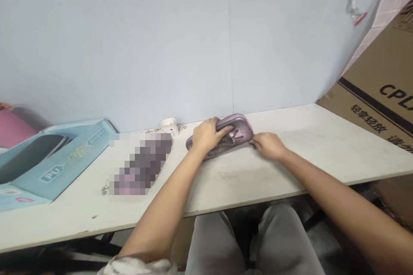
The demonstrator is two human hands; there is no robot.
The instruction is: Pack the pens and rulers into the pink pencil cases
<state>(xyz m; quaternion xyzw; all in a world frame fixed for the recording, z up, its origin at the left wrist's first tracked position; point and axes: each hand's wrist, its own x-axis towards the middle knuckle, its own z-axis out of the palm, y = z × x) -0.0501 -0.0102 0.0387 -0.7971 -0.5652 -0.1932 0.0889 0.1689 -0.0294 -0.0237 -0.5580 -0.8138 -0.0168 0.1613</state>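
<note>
A purple zip-up case, like a pencil case (243, 128), is tilted on the white table with a dark figure on its face. My left hand (206, 135) is wrapped round its left part, thumb lying across the front. At the case's right end, my right hand (268, 145) is closed in a pinch against the edge. What sits between those fingertips is too small to make out. To the left lies a pixelated purple and dark item (142, 165), its details obscured.
A blue open box (74, 159) with a dark object (35, 154) inside stands on the left of the table (290, 172). A white paper cup (170, 126) is by the wall. Large cardboard boxes (371, 94) rise on the right. A pink object (14, 126) sits far left.
</note>
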